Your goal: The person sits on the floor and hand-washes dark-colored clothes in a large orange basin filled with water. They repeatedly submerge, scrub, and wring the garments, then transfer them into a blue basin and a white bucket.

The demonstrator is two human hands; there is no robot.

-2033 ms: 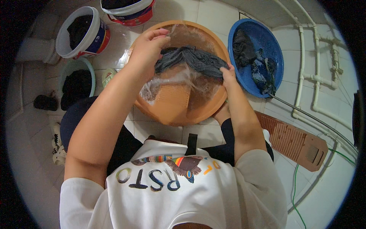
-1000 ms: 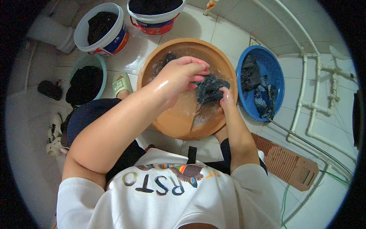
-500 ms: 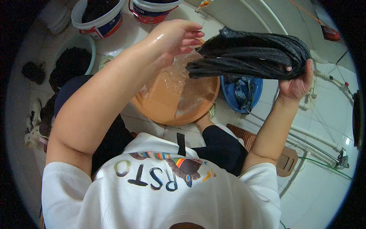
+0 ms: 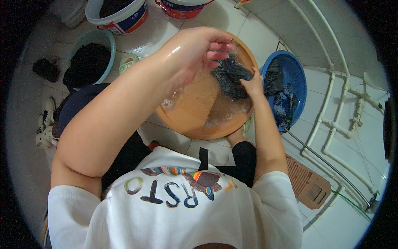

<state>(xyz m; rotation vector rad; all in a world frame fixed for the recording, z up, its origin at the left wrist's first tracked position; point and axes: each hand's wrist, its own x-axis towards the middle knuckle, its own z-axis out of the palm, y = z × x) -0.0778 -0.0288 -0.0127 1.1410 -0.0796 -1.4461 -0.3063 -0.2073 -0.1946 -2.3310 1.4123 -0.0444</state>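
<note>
A wet black cloth point(image 4: 232, 79) hangs bunched into the water of a round orange basin point(image 4: 184, 120), toward its right side. My right hand point(image 4: 253, 85) is at the basin's right rim, thumb and forefinger around the cloth's near end; the other fingers are mostly hidden. Above the basin's far left part, my left hand point(image 4: 205, 52) is raised, wet, with nothing in it. Its fingers are loosely bent and apart. Splashes and foam show in the water around the cloth.
A blue basin point(image 4: 302, 89) with dark wet cloth stands right of the orange one. At left are a pale green basin point(image 4: 112, 52) of dark cloth and a white bucket point(image 4: 126, 20). A brown washboard point(image 4: 306, 182) lies near right, beside white wall pipes point(image 4: 331, 97).
My right hand has swung the black cloth from the upper right, down and left, into the orange basin. My left hand stays raised, slightly farther right in the picture.
</note>
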